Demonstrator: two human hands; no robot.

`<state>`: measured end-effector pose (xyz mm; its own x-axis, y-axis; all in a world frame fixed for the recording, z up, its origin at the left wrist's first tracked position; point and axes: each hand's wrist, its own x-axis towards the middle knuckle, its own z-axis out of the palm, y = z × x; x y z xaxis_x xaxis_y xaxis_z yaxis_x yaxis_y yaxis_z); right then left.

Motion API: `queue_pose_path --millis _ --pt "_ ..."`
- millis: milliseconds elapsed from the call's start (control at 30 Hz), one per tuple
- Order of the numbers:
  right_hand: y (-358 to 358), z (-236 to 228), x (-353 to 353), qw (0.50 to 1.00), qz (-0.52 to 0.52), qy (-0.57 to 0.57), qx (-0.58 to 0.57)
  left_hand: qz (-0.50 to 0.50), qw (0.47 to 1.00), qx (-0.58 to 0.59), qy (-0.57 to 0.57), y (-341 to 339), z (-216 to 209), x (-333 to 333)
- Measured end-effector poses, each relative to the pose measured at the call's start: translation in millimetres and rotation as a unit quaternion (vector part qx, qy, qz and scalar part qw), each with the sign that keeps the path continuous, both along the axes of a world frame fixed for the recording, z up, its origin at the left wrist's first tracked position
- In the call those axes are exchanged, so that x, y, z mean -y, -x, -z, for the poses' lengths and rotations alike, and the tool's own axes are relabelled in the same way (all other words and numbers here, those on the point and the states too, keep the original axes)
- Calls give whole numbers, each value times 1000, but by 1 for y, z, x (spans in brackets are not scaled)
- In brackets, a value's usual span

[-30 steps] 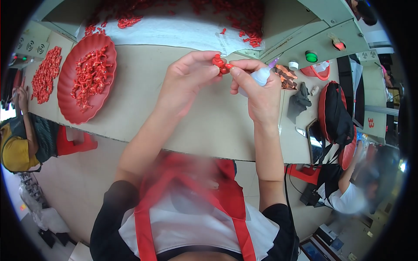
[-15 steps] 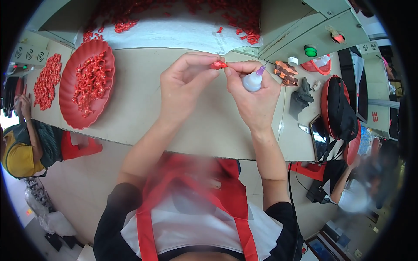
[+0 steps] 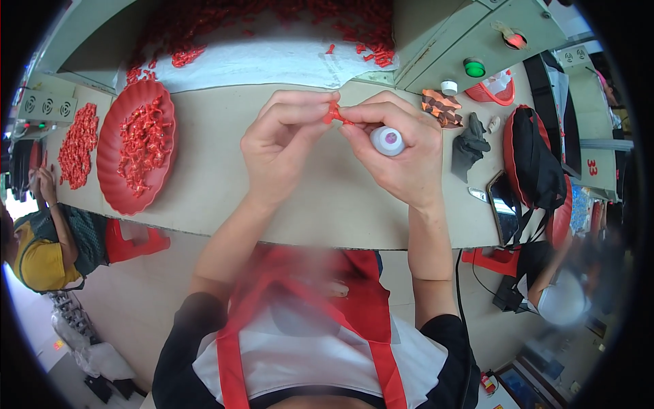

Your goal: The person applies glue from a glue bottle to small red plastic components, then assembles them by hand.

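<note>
Between the fingertips of my left hand point(image 3: 276, 146) is a small glossy red piece point(image 3: 333, 114), its exact kind too small to tell. The thumb and forefinger of my right hand point(image 3: 409, 146) pinch the same piece from the other side. Tucked in the right palm is a small white squeeze bottle point(image 3: 387, 140); its purple tip points toward the camera. To the left of my hands, a red scalloped oval tray point(image 3: 103, 163) carries a heap of similar red pieces point(image 3: 142, 143).
More red pieces point(image 3: 77, 146) lie beyond the tray. Ahead, a white cloth point(image 3: 259, 65) bears many more inside a cabinet opening. A dark cloth point(image 3: 470, 146), a phone point(image 3: 503, 211), a white cap point(image 3: 449, 87), a red basket point(image 3: 492, 92) and a black bag point(image 3: 531, 163) stand right. Co-workers sit at both sides.
The red piece has turned between my fingertips. My right hand has rolled, so the bottle's purple tip swings from pointing up and right to facing the camera. The whole view has shifted slightly.
</note>
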<state>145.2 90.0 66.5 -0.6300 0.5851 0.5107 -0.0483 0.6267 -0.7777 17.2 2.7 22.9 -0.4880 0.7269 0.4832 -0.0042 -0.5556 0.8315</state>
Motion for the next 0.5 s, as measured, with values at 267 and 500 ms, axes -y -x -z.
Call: queue_pose_path --millis 267,500 --pt "-3 1 0 1000 -1 -8 0 -9 1000 -15 -10 -3 3 -2" --pt "-6 -3 -6 999 -31 23 6 35 997 70 10 -1 3 -3"
